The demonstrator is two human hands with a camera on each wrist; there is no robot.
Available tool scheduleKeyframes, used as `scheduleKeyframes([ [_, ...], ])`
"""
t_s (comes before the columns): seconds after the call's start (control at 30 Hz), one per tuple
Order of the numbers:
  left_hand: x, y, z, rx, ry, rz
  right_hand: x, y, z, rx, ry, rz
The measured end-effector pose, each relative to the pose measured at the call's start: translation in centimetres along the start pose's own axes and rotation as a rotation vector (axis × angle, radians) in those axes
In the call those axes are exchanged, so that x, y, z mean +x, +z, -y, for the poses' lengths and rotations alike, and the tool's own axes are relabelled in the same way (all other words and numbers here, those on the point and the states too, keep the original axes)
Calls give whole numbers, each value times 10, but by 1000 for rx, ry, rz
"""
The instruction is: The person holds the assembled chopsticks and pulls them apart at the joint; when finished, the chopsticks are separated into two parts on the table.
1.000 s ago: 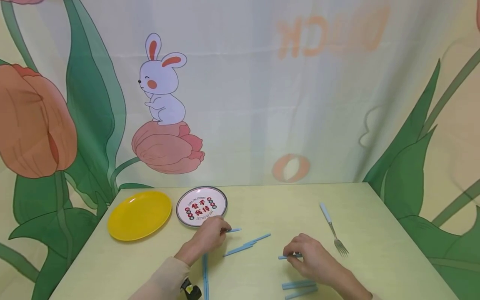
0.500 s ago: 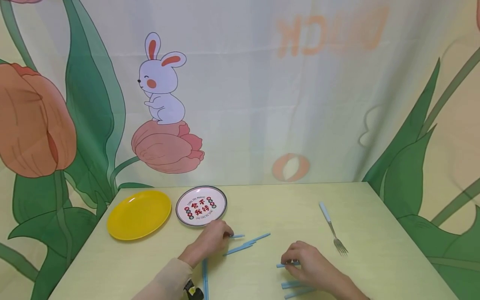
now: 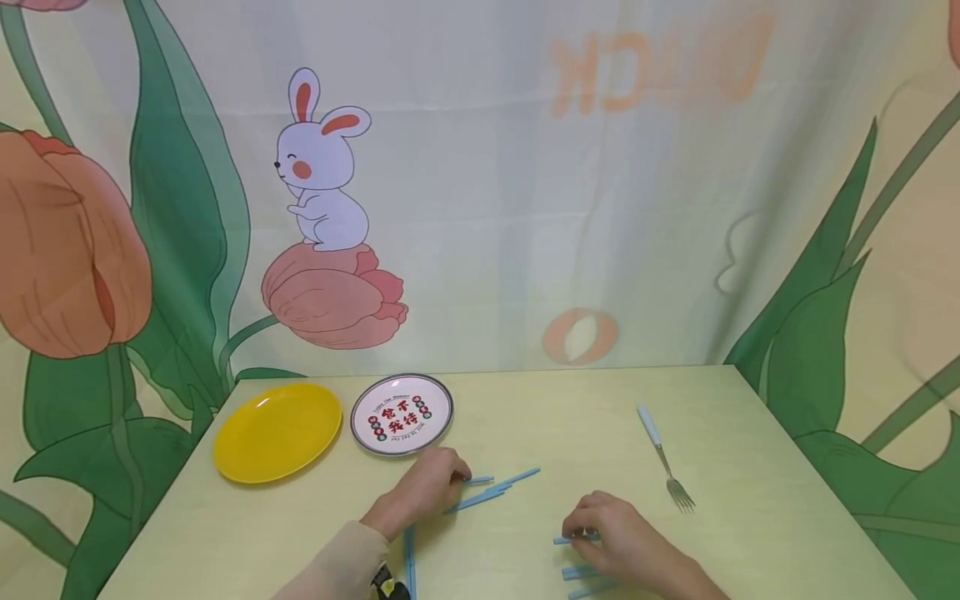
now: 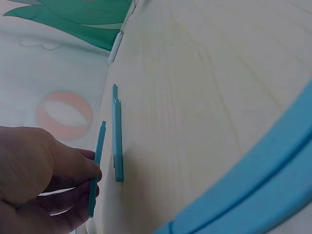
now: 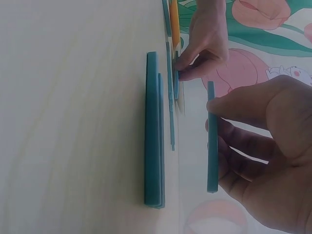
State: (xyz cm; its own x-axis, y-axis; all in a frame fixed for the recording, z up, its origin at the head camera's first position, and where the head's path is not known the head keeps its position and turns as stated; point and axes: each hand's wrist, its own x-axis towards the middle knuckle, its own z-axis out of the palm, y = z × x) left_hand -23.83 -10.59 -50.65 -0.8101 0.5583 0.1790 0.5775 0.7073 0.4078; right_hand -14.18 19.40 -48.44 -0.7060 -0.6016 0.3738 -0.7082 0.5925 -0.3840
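In the head view my left hand (image 3: 426, 486) pinches a short blue stick (image 4: 100, 144) between thumb and fingers, just left of a few blue sticks (image 3: 480, 497) lying at a slant. The left wrist view shows a narrower, stepped tip on the held stick. My right hand (image 3: 618, 533) pinches another blue stick (image 5: 212, 156) by its side, thumb on one face and fingers on the other. Close by, toward the front, lie more blue sticks (image 3: 579, 572), partly covered by that hand. A gap shows between them and the held stick in the right wrist view.
At the back left are a yellow plate (image 3: 277, 433) and a white plate (image 3: 402, 415) with red lettering. A fork (image 3: 663, 454) with a pale handle lies to the right. Long blue sticks (image 3: 409, 562) run toward the front edge beside my left forearm. A printed curtain (image 3: 480, 208) hangs behind the table.
My left hand, with its stick, has come away from the white plate, nearer to the slanted sticks. The right hand has moved toward the front with its stick, closer to the sticks there.
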Motion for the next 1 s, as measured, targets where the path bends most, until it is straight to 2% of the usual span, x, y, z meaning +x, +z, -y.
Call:
scheduleKeyframes([
  [0.43, 1, 3, 1, -1, 7, 23, -2, -1, -2, 30, 34, 45],
  [1.0, 0, 6, 1, 21, 13, 22, -2, 1, -3, 20, -4, 39],
])
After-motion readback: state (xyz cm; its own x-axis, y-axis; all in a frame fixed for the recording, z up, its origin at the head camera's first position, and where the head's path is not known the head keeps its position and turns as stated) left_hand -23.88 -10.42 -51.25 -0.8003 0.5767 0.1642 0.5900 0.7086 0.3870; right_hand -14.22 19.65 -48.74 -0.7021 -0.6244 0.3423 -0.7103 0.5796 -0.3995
